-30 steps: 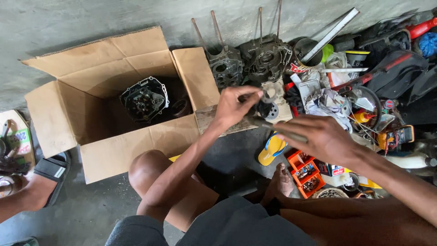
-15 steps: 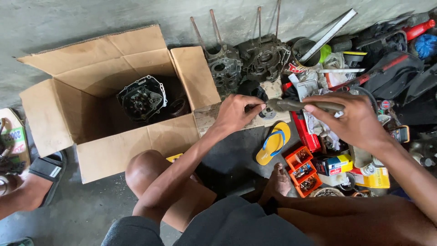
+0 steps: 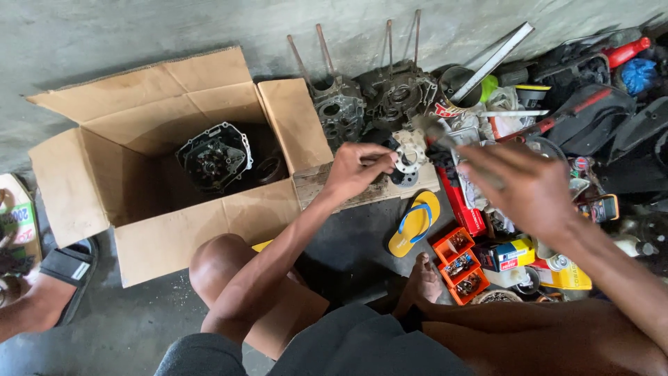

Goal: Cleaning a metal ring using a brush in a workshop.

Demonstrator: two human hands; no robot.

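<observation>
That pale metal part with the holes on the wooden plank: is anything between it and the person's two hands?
Nothing visible for the left hand: its fingers already touch the pale metal part on the wooden plank. The right hand hovers just right of it, gripping a blurred tool whose end points at the part.

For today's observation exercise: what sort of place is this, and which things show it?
Probably an informal engine repair workshop on a concrete floor: bare engine casings by the wall, another engine part in a cardboard box, orange trays of small parts.
</observation>
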